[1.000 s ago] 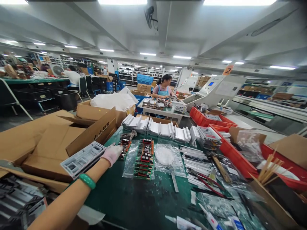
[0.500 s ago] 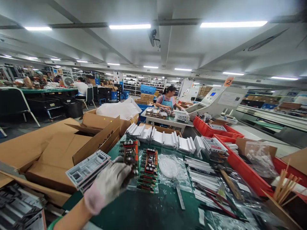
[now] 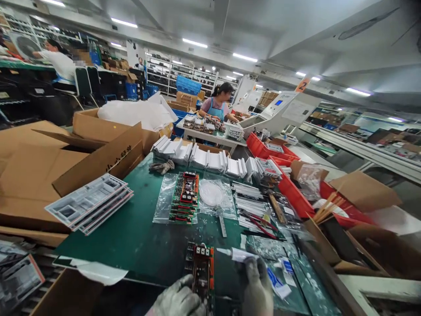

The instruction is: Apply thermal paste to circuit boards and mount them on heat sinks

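Head view: on the green bench (image 3: pixel 131 237), near edge, a circuit board (image 3: pixel 201 267) is gripped by the gloved left hand (image 3: pixel 179 300); a white tube (image 3: pixel 237 254) is seemingly pinched by right-hand fingers (image 3: pixel 256 274). Dispensing is judged imminent; nozzle alignment is needed.

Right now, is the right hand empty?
No, the right hand grips a white tube beside the circuit board in the left hand.

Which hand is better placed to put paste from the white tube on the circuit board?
Probably the right hand: it already holds the white tube, nozzle toward the circuit board, which the left hand steadies.
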